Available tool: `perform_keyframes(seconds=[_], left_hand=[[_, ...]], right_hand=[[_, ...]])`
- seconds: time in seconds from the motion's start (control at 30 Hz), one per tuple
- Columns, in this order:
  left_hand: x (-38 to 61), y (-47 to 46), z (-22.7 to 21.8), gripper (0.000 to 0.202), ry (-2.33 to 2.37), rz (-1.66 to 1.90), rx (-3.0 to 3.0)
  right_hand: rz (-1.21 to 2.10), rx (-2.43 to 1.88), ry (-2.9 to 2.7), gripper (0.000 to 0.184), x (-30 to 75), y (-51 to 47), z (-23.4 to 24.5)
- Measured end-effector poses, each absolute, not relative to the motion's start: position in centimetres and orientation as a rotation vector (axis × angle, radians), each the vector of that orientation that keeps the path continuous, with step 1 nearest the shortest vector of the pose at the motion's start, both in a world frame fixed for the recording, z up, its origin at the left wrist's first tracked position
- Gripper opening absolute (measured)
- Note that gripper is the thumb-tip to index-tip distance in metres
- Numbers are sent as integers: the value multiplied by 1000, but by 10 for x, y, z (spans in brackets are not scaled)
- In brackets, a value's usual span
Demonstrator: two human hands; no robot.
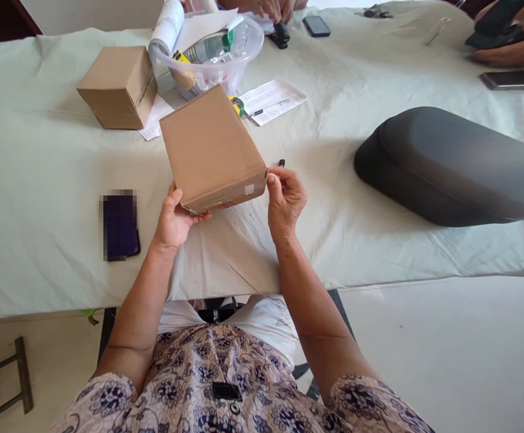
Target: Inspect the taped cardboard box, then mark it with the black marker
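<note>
1. The cardboard box (212, 141) is tilted over the near middle of the pale tablecloth (329, 234), between the person's two hands and in front of the plastic bowl (223, 73).
2. The left hand (174, 225) takes the box's near left corner. Its thumb lies against the side, pointing up and away; the fingers reach beneath the near edge, partly hidden, so I cannot tell how far they spread.
3. The right hand (288, 197) is at the opposite near corner, back of the wrist bent a little, thumb and forefinger pinching there. The other fingers curl in close. Just what bit of cardboard they pinch is too small to tell.
4. Both bare forearms come up from patterned short sleeves (361, 400) and slant inward toward the box.
5. A dark pixelated object (120, 231) lies left of the left hand; a black padded seat (451, 165) lies right of the right one.
</note>
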State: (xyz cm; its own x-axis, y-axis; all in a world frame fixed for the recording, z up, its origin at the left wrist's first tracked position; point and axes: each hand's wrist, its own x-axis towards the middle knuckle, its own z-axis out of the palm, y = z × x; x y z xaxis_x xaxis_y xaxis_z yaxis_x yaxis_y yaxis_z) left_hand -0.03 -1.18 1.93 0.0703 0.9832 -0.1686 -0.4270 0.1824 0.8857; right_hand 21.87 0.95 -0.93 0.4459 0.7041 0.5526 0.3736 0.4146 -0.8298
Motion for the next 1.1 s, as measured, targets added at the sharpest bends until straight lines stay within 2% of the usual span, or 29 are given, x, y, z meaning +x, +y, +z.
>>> perform_keyframes(seconds=[0.17, 0.37, 0.57, 0.8, 0.87, 0.97, 1.0, 1.1], left_hand=[[1, -14, 24, 59, 821, 1211, 639], [1, -14, 25, 56, 733, 1165, 584], [4, -13, 26, 55, 680, 1153, 519], [5, -5, 5, 34, 903, 1285, 533], [5, -4, 1, 40, 965, 1335, 577], [5, -5, -3, 66, 1031, 1397, 681], [5, -5, -4, 69, 1054, 1399, 718], [4, -6, -5, 58, 1088, 1348, 787]], right_hand=[[405, -1054, -1232, 40, 219, 9, -9], [397, -932, -1259, 28, 218, 12, -11], [391, -828, -1286, 25, 217, 10, -8], [402, -766, -1246, 19, 216, 9, -7], [411, -758, -1245, 19, 216, 10, -9], [433, -819, -1249, 28, 215, 12, -13], [443, -850, -1251, 31, 215, 13, -15], [482, -917, -1268, 38, 212, 12, -18]])
